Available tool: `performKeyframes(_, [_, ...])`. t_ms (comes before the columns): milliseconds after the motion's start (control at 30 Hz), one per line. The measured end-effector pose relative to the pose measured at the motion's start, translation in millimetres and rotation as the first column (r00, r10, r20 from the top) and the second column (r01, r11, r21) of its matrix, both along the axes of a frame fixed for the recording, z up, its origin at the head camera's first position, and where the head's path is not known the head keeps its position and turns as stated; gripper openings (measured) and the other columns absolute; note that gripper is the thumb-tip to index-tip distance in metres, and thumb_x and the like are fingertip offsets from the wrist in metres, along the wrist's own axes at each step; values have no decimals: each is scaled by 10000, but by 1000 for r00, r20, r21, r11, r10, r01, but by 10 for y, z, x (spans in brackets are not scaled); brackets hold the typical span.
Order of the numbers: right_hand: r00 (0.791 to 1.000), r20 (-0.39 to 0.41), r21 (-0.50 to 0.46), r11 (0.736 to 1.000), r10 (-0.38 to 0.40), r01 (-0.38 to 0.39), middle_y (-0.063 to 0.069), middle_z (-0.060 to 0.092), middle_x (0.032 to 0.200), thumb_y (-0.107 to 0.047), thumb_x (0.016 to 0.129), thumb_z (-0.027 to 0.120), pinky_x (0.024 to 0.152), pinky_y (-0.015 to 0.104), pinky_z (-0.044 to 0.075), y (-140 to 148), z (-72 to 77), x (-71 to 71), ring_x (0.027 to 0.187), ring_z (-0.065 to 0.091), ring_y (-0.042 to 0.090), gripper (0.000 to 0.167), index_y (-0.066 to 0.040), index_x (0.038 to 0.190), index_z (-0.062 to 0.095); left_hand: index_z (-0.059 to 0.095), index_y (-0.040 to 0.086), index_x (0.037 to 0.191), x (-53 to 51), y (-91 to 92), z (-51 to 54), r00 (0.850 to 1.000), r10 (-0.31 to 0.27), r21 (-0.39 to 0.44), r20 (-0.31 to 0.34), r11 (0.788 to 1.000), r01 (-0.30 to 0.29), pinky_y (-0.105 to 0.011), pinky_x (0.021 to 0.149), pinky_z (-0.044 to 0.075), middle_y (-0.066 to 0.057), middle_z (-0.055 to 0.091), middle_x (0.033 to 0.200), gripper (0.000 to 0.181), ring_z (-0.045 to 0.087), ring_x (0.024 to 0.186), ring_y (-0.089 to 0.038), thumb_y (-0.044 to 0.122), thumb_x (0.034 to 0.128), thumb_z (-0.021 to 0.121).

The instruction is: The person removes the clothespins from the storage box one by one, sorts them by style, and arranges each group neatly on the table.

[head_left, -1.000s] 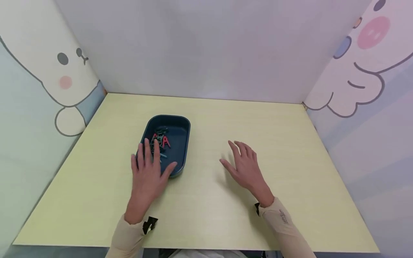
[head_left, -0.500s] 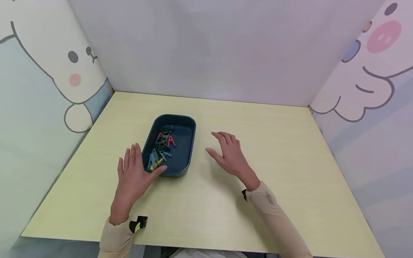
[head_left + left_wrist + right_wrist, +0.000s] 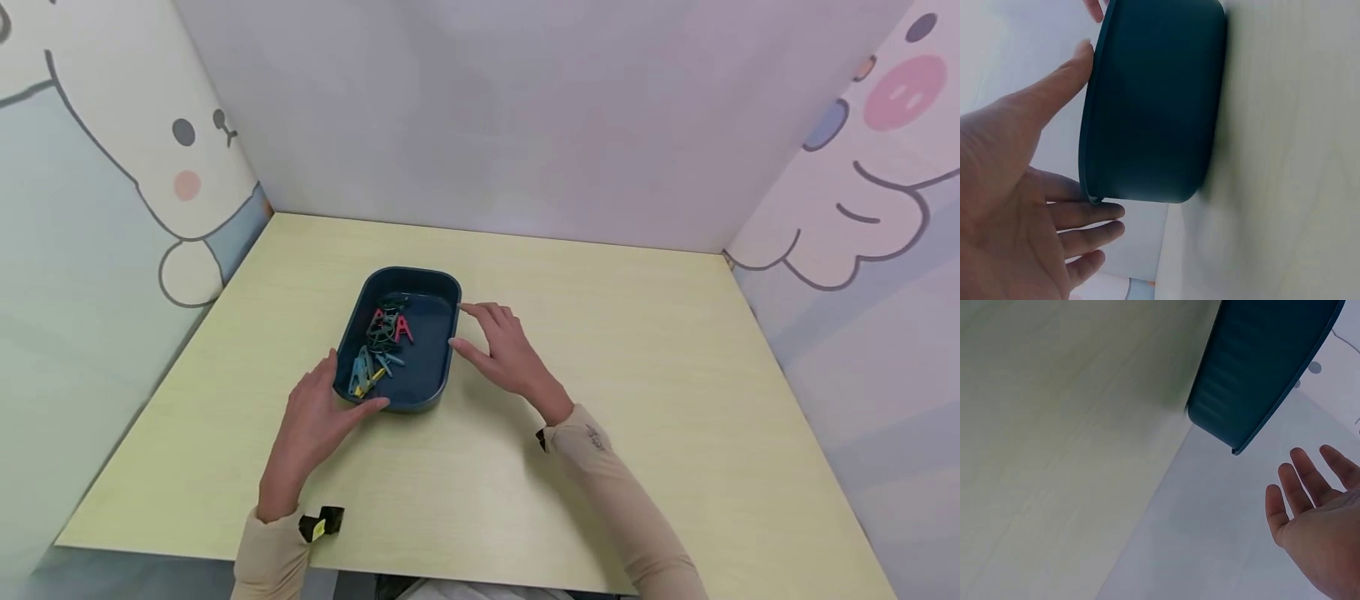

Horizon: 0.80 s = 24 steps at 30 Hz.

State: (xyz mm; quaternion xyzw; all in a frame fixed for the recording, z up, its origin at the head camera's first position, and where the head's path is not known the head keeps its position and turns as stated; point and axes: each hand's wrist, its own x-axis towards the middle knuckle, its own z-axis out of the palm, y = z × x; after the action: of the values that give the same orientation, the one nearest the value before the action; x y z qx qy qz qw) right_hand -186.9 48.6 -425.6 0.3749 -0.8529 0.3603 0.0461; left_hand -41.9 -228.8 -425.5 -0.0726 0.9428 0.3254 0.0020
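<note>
Left of the fingers of the right hand (image 3: 508,357), the dark green clips (image 3: 381,337) lie in a tangle too small to count, and the print (image 3: 595,437) on the sleeve (image 3: 621,500) behind those fingers is too small to read. In the left wrist view, the tray (image 3: 1154,112) beyond the fingers of the left hand (image 3: 1013,212) runs out past the top edge and hides what lies inside it; in the right wrist view, the tray above the fingers is likewise cut off, and the right edge crops the hand itself.
</note>
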Motion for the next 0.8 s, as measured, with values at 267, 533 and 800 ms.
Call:
performKeyframes(267, [999, 30, -5, 1000, 24, -24, 120, 515, 1434, -360, 1020, 674, 1116, 497, 352, -114, -49, -70, 1318, 450, 258, 602, -72, 1516, 491, 99, -59, 1628, -6, -10, -85, 1000, 12, 104, 17, 994, -13, -673, 1151, 281, -328, 210, 1642, 1194, 242, 1485, -524, 578, 879, 776])
performKeyframes(533, [997, 50, -34, 998, 50, -48, 113, 537, 1428, -367, 998, 711, 1136, 494, 380, -278, -17, -141, 1327, 466, 273, 629, -76, 1514, 498, 69, -14, 1644, -43, 32, -102, 997, 39, 164, 72, 985, -50, -666, 1160, 266, -309, 171, 1660, 1211, 206, 1504, -512, 594, 870, 775])
performKeyframes(800, [995, 63, -15, 997, 73, -72, 160, 563, 1382, -354, 1010, 698, 1117, 469, 409, -472, 48, -289, 1282, 510, 283, 635, -54, 1524, 474, 70, -27, 1641, -31, 66, -100, 998, 30, 174, 60, 984, -41, -659, 1162, 270, -311, 164, 1661, 1180, 204, 1505, -511, 556, 893, 772])
